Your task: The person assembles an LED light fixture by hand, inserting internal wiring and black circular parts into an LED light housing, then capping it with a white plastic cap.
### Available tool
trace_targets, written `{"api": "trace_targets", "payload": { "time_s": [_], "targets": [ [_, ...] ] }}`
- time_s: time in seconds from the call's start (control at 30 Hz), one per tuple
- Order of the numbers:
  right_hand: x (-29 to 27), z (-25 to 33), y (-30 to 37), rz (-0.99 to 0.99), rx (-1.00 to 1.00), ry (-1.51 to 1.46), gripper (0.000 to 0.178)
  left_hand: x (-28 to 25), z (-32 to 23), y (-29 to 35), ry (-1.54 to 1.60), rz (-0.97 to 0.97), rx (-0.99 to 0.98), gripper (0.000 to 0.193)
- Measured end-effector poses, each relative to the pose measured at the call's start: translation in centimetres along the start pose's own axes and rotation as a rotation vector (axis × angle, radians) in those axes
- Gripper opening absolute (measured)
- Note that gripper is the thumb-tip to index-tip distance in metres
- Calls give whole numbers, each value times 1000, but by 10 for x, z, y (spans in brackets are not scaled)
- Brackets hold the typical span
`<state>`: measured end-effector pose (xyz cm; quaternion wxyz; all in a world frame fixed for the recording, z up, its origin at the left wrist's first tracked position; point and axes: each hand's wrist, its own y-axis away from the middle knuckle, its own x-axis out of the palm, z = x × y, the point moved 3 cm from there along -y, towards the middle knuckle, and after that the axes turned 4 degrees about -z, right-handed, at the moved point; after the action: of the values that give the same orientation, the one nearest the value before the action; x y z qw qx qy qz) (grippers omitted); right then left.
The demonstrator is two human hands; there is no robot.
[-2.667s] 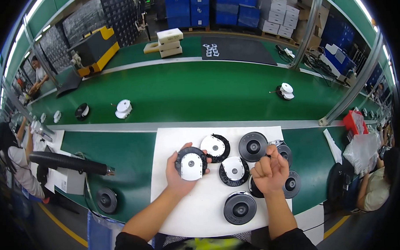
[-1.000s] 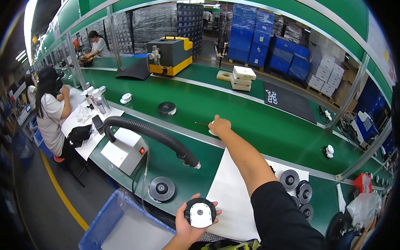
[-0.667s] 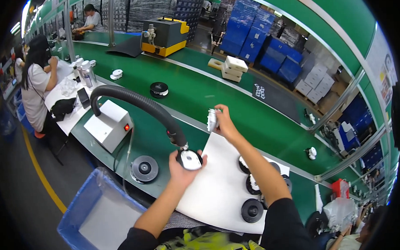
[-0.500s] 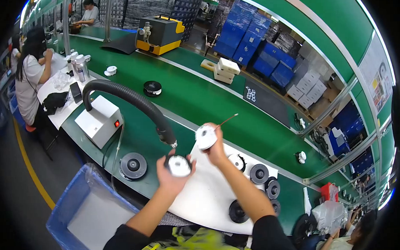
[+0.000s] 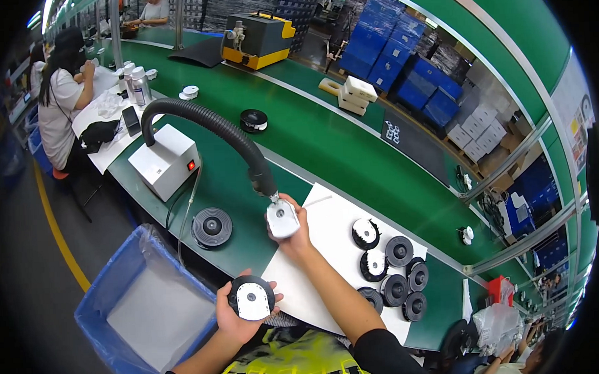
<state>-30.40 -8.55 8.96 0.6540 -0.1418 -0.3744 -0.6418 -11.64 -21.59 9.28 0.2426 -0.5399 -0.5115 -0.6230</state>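
Observation:
My left hand (image 5: 233,323) holds a round black part with a white face (image 5: 253,302) low in front of me, its fingers round the rim. My right hand (image 5: 300,243) grips a white, partly rounded part (image 5: 283,220) with a small hole in its middle. That white part is right under the metal tip of a ribbed black hose (image 5: 259,172); whether they touch I cannot tell. The hose arches over from a white box (image 5: 163,162) with a lit red switch. To the right, several black round parts (image 5: 395,288) lie on a white sheet (image 5: 329,278), a few showing white faces.
A grey-black disc (image 5: 212,227) lies on the green table left of the sheet. Below it stands a blue lined bin (image 5: 111,266). Beyond the metal edge, a green surface carries another black round part (image 5: 253,120). A co-worker (image 5: 62,106) sits far left; another person is at lower right.
My right hand has brought the white part left and down to the hose tip. My left hand has lowered its black part toward my body, away from the hose. The view has shifted slightly.

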Motion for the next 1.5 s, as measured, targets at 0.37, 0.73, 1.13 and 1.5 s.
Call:
{"api": "trace_targets", "payload": {
  "time_s": [0.37,0.73,1.13,1.5],
  "targets": [
    [-4,-6,-10,180,161,-208,40,16,-22,-23,117,123,-4,51],
    [5,87,137,246,-279,-269,50,94,-44,-170,202,134,61,40],
    [-43,128,203,-163,-893,404,50,131,77,-89,-255,419,-66,59],
    [-34,123,222,-234,-1401,1491,45,141,108,-51,-824,496,355,64]
  ]
}}
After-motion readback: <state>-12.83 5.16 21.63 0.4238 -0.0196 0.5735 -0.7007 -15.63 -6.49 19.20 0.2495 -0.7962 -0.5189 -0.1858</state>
